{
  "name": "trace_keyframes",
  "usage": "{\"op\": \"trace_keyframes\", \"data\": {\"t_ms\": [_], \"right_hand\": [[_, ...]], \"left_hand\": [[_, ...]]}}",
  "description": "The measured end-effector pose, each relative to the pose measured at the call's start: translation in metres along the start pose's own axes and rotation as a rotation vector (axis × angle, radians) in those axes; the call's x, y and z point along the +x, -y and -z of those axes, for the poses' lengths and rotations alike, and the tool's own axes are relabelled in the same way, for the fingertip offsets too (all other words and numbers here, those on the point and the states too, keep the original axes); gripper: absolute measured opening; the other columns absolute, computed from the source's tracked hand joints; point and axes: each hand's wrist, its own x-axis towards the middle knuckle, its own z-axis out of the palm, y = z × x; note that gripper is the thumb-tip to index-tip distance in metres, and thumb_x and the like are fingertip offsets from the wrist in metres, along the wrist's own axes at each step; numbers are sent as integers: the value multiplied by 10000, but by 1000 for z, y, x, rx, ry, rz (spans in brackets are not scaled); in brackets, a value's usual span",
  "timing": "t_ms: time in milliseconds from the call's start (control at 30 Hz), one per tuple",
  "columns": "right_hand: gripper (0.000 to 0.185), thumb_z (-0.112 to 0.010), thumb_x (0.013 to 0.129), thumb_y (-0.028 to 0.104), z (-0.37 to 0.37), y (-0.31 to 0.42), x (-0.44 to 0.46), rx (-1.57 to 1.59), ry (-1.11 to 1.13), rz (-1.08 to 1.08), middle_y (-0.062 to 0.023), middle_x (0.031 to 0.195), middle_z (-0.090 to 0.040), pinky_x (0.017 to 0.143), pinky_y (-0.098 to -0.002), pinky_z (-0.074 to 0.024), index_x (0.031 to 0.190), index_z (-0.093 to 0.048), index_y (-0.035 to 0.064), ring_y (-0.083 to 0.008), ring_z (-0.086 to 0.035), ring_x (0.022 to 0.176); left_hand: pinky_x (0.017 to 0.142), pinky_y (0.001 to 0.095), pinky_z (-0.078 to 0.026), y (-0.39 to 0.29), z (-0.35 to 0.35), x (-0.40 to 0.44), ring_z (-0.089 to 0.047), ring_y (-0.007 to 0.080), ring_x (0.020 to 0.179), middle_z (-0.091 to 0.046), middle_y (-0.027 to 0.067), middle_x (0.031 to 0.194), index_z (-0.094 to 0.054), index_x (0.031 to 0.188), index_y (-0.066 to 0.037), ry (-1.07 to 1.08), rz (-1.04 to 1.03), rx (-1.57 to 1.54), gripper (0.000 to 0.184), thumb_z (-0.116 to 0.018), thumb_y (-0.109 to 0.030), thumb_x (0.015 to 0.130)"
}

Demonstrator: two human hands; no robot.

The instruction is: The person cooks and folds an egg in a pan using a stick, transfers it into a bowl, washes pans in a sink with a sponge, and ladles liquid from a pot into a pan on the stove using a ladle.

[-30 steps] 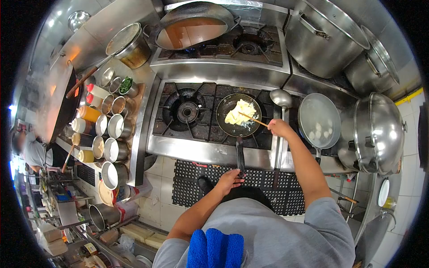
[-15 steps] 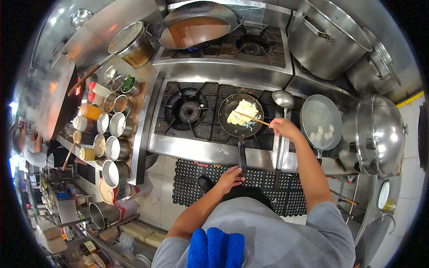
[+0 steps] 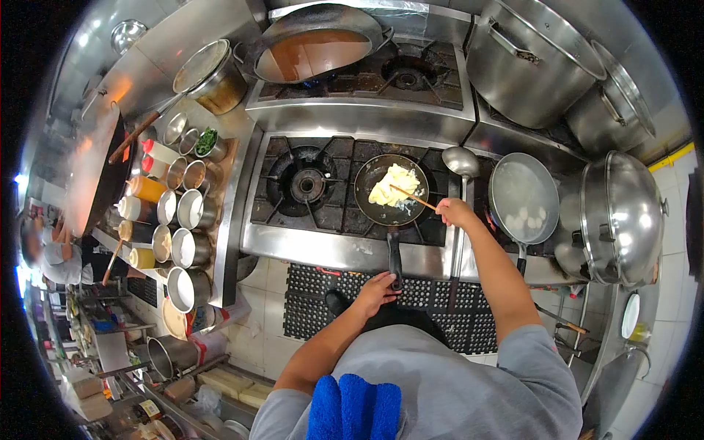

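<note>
A dark frying pan (image 3: 367, 209) rests on the front stove's right burner, with soft yellow scrambled egg (image 3: 397, 183) in its middle. My left hand (image 3: 376, 295) is closed around the end of the pan's black handle (image 3: 394, 253). In my right hand (image 3: 456, 212) is a pair of wooden chopsticks (image 3: 418, 198), pinched together; their tips meet the egg, and whether there are one or two sticks is hard to make out. Just beyond that hand lies a long-handled ladle (image 3: 461, 162) across the stove. A pale pan (image 3: 525, 176) with several whitish lumps in cloudy liquid stands to its right.
A large wok of reddish-brown liquid (image 3: 312, 55) sits on the back burners. Big stockpots (image 3: 532, 70) and a domed steamer (image 3: 623, 220) line the right. Sauce bottles and metal tubs (image 3: 192, 247) fill the left counter. Beyond, a co-worker (image 3: 62, 257) stands near a steaming wok (image 3: 99, 176).
My right hand has moved slightly left, bringing the chopsticks a little further across the egg. My left hand keeps its hold on the handle. The whole view has shifted a little.
</note>
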Motion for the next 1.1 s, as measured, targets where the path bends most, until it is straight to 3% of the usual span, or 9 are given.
{"op": "trace_keyframes", "data": {"t_ms": [200, 500, 700, 833, 933, 1100], "right_hand": [[178, -528, 843, 209, 17, 18, -31, 183, -112, 89, -34, 619, -592, 459, -273, -433, 868, -609, 53, -120, -546, 483], [199, -520, 866, 220, -103, 52, -36, 441, -236, -58, -66, 607, -601, 468, -295, -473, 875, -592, 35, -155, -571, 462], [207, -526, 864, 217, -93, 63, -53, 397, -261, -68, -63, 617, -598, 475, -289, -452, 899, -603, 28, -141, -565, 477], [209, -540, 860, 253, -68, 27, -63, 233, -356, 47, -92, 661, -615, 573, -345, -467, 902, -604, 59, -223, -603, 588], [220, -532, 859, 266, -51, 10, -60, 153, -323, -22, -101, 692, -625, 617, -359, -469, 910, -607, 66, -244, -614, 652], [207, -532, 845, 236, -38, -1, -44, -110, -229, 120, -95, 697, -621, 622, -380, -462, 897, -619, 55, -258, -608, 675]], "left_hand": [[746, 320, -463, -1, -3, -2, -591, 163, 851, -590, 15, 1004, -432, 1268, -81, 28, -2, 24, 472, -578, -292, 873], [756, 313, -459, -1, -13, 3, -590, 153, 854, -583, -2, 971, -497, 1177, -106, 23, -4, 56, 337, -565, -246, 878], [742, 303, -459, -7, -20, -3, -598, 157, 841, -583, -4, 958, -513, 1124, -113, -5, 2, 31, 284, -567, -243, 878], [740, 303, -459, -3, -14, 2, -603, 156, 834, -596, 3, 972, -504, 1136, -113, 44, 16, 50, 300, -559, -263, 883], [741, 302, -459, -6, -15, 0, -604, 154, 837, -601, 9, 984, -493, 1145, -110, 43, 18, 41, 314, -551, -281, 888], [749, 302, -460, -14, -22, 3, -604, 160, 845, -595, 19, 1021, -471, 1157, -102, 92, -18, 15, 336, -543, -298, 893]]}}
